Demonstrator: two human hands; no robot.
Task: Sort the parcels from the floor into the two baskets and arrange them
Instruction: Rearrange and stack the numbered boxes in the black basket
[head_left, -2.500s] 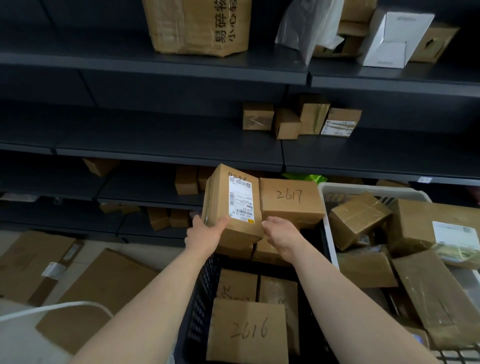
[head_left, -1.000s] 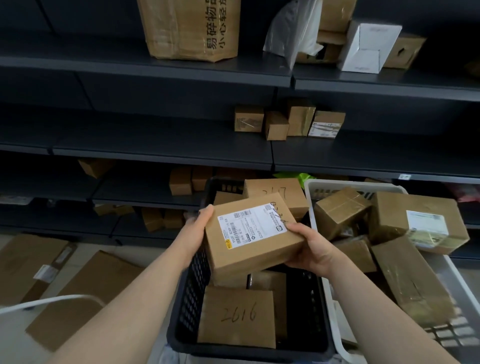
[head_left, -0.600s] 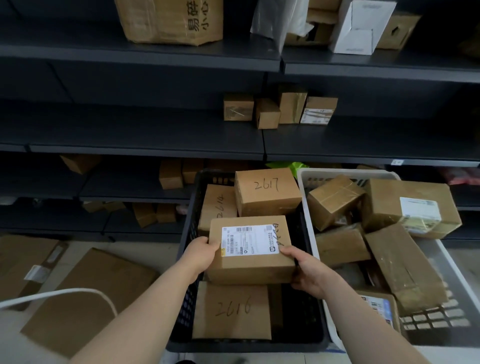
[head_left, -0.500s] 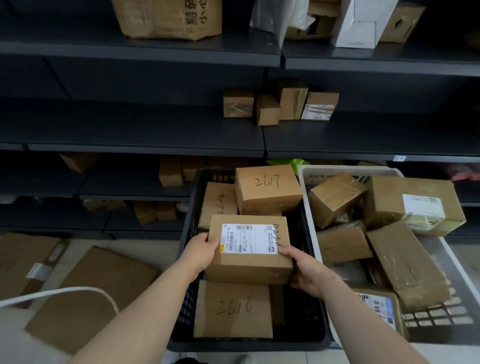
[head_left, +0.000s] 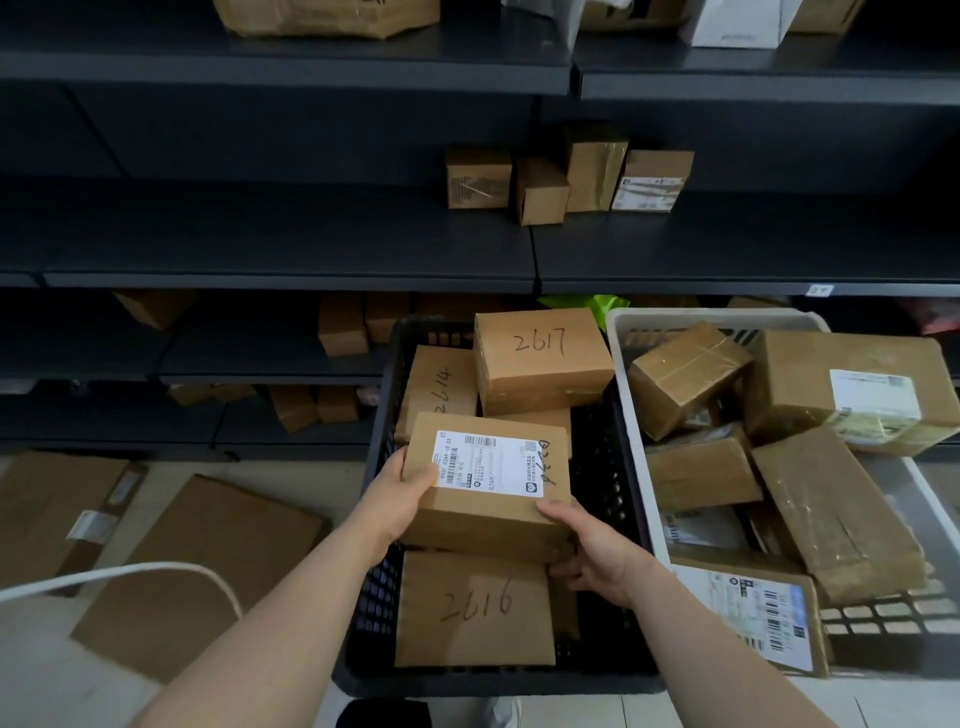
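Head view (the only view).

- The labelled parcel (head_left: 488, 488) is at centre frame, over the black basket (head_left: 382, 415), with its label facing up.
- Its long axis runs left to right across the frame, roughly parallel to the basket's near rim.
- The left hand (head_left: 400, 501) grips the parcel's left end, thumb on the top face beside the label and fingers curled underneath.
- The right hand (head_left: 592, 551) grips the lower-right corner, thumb along the near edge and fingers curled beneath.
- The parcel lies between the two hands, just beyond the wrists, and neither hand is nearer.

Surroundings:
- Parcel 2616 (head_left: 472, 608) lies flat in the basket, lower in the frame.
- Parcel 2614 (head_left: 441, 389) and parcel 2617 (head_left: 540, 358) sit higher in the frame, at the far end.
- The held parcel's near edge overlaps 2616's far edge.
- Its underside is hidden, so it may already be resting on something; I cannot tell.

Judgement:
- This is the placing step. The slot lies between 2616 and the 2614/2617 pair, directly under the parcel.
- The parcel's axis already matches the slot, so a straight lowering should do.
- The fingers underneath must then slide out sideways.

Also in frame are the white basket (head_left: 623, 364) at the right, loosely piled, and flat cartons (head_left: 197, 566) on the floor at the lower left.
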